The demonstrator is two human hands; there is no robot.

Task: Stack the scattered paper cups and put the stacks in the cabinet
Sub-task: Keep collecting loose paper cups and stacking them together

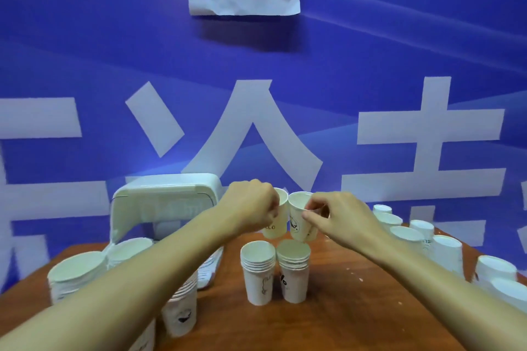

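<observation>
Behind the brown desk (356,313) is a blue wall with big white letters. Both hands are raised over the middle of the desk. The left hand (251,208) is closed around one cup (279,222), and the right hand (342,222) pinches a second cup (299,225) with the fingertips. Just below them stand a left stack (258,279) and a right stack (293,279), side by side. I judge the step is stacking: next, each held cup must go down straight, mouth up, into a stack. I count two held cups, two middle stacks, at least three side stacks (77,276) near the white box (165,202), and about eight single cups (446,251) along the right edge, though I cannot tell the exact number.
</observation>
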